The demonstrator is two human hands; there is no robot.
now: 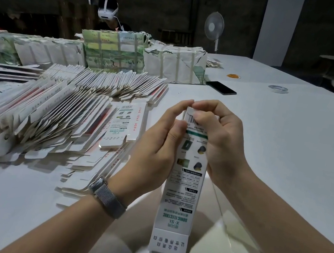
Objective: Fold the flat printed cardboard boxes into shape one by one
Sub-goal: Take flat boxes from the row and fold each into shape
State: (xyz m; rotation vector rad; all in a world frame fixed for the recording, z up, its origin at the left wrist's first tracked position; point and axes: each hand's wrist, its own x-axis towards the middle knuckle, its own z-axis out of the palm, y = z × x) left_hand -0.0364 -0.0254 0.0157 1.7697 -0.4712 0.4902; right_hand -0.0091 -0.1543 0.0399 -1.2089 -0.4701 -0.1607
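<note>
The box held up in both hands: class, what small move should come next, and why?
Probably tuck the far end closed. The box already stands open as a tube, and the left hand and right hand both pinch its far end by the barcode, so the end seems mid-fold. The near flap hangs unfolded, for afterwards.

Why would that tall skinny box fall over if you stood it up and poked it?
The box is long and narrow, so it would probably tip easily. It looks like thin printed card, likely light and a bit bendy. Both hands' fingers pinch its top end, so squeezing hard might dent it.
</note>
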